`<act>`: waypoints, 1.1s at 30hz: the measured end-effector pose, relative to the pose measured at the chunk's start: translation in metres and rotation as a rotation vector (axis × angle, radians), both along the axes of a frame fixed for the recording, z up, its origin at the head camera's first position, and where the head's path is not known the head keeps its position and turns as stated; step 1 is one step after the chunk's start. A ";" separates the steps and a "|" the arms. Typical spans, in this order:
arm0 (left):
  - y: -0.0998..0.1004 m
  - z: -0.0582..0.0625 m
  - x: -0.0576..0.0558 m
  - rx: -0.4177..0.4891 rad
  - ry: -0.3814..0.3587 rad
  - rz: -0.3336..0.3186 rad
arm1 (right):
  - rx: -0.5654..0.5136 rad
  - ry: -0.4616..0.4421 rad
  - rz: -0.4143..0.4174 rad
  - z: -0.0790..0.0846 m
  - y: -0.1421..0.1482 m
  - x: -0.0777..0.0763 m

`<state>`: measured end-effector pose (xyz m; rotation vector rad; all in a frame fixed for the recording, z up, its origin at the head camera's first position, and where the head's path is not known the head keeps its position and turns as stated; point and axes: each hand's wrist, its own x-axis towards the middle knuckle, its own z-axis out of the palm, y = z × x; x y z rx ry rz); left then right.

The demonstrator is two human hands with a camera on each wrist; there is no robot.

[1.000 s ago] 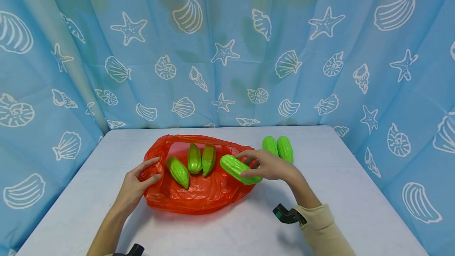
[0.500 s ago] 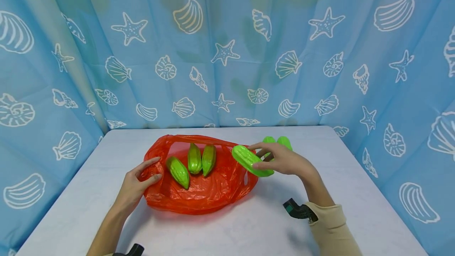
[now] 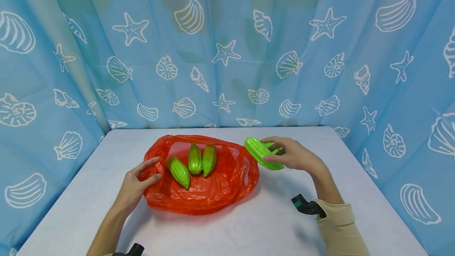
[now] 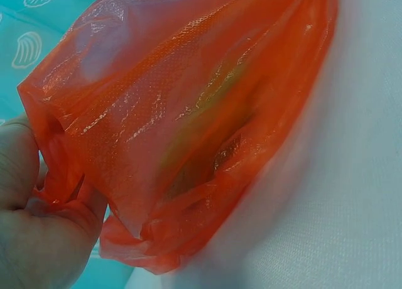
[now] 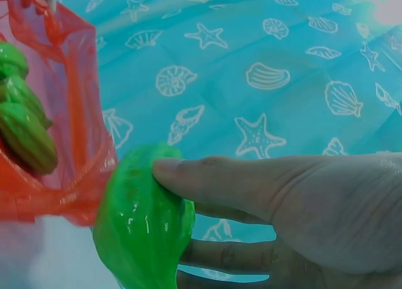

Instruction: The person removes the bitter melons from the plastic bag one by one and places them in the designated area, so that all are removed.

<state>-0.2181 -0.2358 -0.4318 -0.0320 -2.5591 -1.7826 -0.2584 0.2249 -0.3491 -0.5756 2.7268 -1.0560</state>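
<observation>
My right hand (image 3: 298, 155) holds a bright green, bumpy bitter melon (image 3: 256, 151) between thumb and fingers, just right of the red plastic bag (image 3: 213, 202). In the right wrist view the thumb presses the near side of the melon (image 5: 141, 220), with fingers behind it. Three glossy green ridged fruits, one at the left (image 3: 178, 172) and a pair (image 3: 195, 159) side by side, lie inside the wide-mouthed bag. My left hand (image 3: 136, 185) grips the bag's left edge; in the left wrist view, red plastic (image 4: 69, 169) bunches between thumb and fingers.
Behind the right hand, bright green patches (image 3: 271, 145) show of further melons, mostly hidden. The white table (image 3: 213, 232) ends at a blue curtain (image 3: 227, 82) printed with shells and starfish, at the back and sides.
My right hand has carried the melon right and away from me, from over the bag's right part to beside its rim, now covering the melons behind. The left hand stays put.
</observation>
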 end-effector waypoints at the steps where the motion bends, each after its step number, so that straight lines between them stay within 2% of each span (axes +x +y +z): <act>1: 0.000 0.000 0.000 0.000 0.001 -0.001 | -0.001 -0.001 -0.008 0.000 0.002 -0.001; 16: 0.001 0.001 0.000 0.000 -0.027 0.009 | 0.008 0.021 -0.076 -0.010 0.038 -0.009; 33: 0.002 0.001 -0.001 0.003 -0.035 0.007 | 0.052 -0.007 -0.210 -0.025 0.068 -0.018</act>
